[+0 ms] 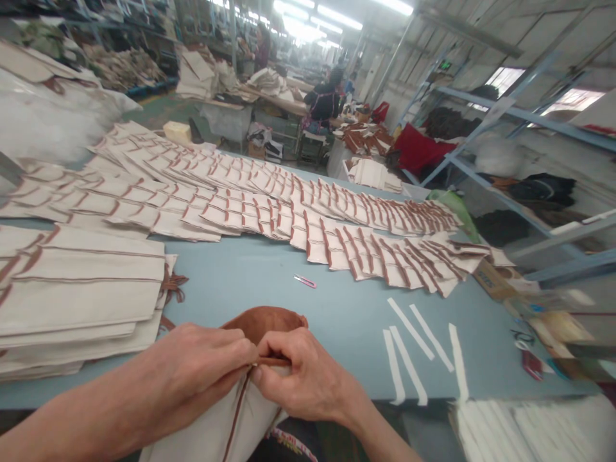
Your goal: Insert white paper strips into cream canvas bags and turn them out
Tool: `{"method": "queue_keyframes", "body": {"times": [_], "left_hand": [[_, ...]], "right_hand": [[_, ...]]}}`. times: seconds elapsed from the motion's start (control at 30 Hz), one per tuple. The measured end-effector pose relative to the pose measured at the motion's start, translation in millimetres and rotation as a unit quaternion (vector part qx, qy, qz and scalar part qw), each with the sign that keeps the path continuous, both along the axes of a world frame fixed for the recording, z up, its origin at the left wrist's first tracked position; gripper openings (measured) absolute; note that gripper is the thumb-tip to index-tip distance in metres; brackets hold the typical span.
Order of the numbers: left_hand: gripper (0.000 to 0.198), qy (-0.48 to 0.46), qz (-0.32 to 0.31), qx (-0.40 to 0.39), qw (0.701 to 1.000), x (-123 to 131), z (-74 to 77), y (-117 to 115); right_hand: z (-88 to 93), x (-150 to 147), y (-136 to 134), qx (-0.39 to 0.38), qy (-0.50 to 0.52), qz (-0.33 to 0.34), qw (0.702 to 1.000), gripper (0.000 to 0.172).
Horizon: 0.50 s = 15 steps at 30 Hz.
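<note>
Both my hands meet at the front edge of the blue table, pinching the brown-trimmed edge of a cream fabric piece (206,427). My left hand (202,366) is closed on this edge from the left. From the right, my right hand (298,372) grips the same edge with thumb and fingers. A brown strip (267,323) of the piece curves up behind my fingers. Below, the cream fabric hangs toward my lap with a brown seam down it. My fingers hide the exact spot being pinched. A small pink tool (305,281) lies beyond my hands.
Long overlapping rows of cream pieces with brown trim (231,192) cross the blue table (240,269). A stack of cream panels (91,276) lies at left. Several white strips (409,327) lie at right, near scissors (522,340). A person (327,99) sits farther back.
</note>
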State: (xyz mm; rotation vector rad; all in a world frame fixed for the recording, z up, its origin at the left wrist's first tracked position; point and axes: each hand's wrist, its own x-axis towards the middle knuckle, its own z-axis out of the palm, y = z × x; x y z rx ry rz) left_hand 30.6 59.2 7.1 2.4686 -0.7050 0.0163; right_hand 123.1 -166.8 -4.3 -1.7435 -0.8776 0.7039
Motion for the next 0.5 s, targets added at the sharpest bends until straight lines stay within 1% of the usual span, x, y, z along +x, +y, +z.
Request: {"method": "queue_keyframes", "body": {"times": [0.1, 0.2, 0.33, 0.43, 0.5], "left_hand": [[0.032, -0.032, -0.014, 0.002, 0.999, 0, -1.1, 2], [0.036, -0.030, -0.033, -0.001, 0.999, -3, -4.8, 5], [0.048, -0.013, -0.043, 0.002, 0.999, -9, -9.0, 8], [0.054, -0.025, -0.046, 0.022, 0.998, -11, -8.1, 11], [0.058, -0.042, -0.035, 0.046, 0.997, -12, -7.2, 13]], "right_hand": [[-1.4, 0, 1, -0.001, 0.005, 0.002, 1.000, 0.012], [-5.5, 1, 1, 0.001, 0.042, 0.008, 0.999, 0.013], [-10.7, 2, 0, 0.011, 0.164, 0.025, 0.986, 0.015], [-13.2, 4, 1, 0.021, 0.271, 0.048, 0.961, 0.026], [-15.2, 5, 4, 0.029, 0.321, 0.054, 0.945, 0.033]]}}
